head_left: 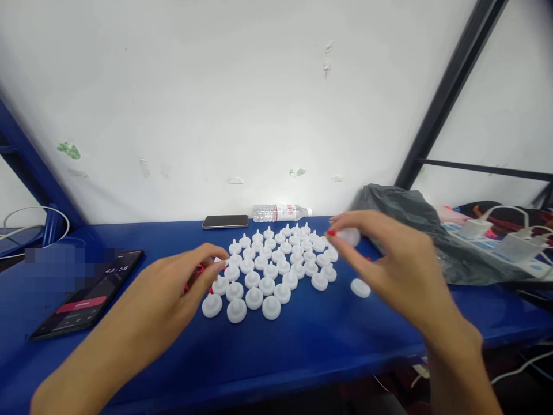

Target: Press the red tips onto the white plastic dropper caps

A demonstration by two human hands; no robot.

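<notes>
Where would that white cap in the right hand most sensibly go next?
Probably down at the right edge of the rows of white caps, by the lone cap. The right hand pinches a white cap just above there.

Left hand (181, 282) curled low; right hand (389, 259) raised, seemingly pinching.

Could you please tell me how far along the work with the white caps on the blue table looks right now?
Many white caps already stand in neat rows on the blue table. In hand: the right hand holds one white piece above the rows, and the left hand touches the rows' left edge beside small red parts. One loose cap lies apart, not yet in a row.
</notes>
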